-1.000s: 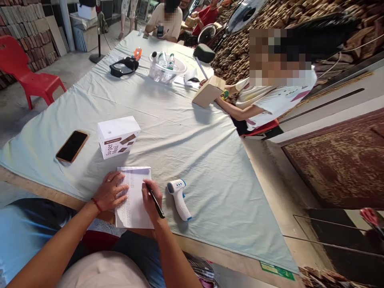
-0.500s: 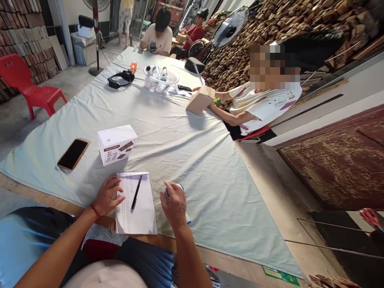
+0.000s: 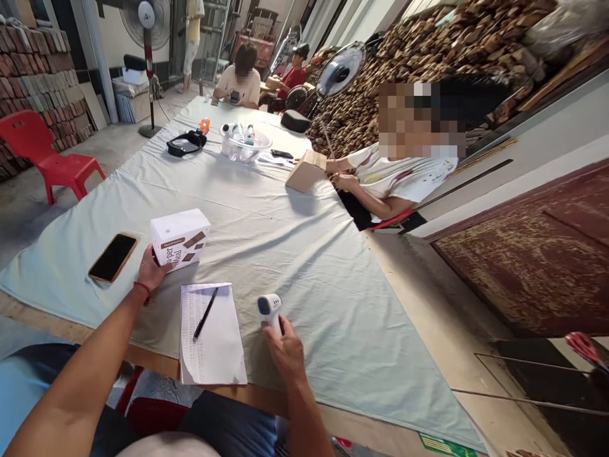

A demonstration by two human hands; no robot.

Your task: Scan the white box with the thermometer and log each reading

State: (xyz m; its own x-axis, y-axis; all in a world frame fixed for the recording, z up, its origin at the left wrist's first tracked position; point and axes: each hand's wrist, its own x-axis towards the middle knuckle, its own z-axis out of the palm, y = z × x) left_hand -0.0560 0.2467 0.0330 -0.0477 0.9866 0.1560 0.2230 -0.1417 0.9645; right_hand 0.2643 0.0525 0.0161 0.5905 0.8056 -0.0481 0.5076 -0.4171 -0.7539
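Observation:
My left hand (image 3: 153,269) grips the lower left corner of a white box (image 3: 183,238) with brown bar pictures, its thumb across the front and its other fingers partly hidden behind the side. Closed around the handle of a white and blue infrared thermometer (image 3: 269,307) is my right hand (image 3: 287,348); the thermometer's small screen faces me. Between my hands lies a stack of written paper (image 3: 216,355), with a black pen (image 3: 205,313) resting slantwise on top. A phone with a dark screen (image 3: 113,258) lies flat to the left of the box.
Farther along the cloth-covered table (image 3: 333,317) are a headset (image 3: 186,143), a clear basin of bottles (image 3: 244,145) and a cardboard box (image 3: 307,171). A person (image 3: 399,168) sits at the right edge; another (image 3: 240,79) sits at the far end. A red chair (image 3: 50,155) stands left.
My left hand has moved from the paper up to the white box and taken hold of it. My right hand has gripped the thermometer and raised it from lying on the cloth.

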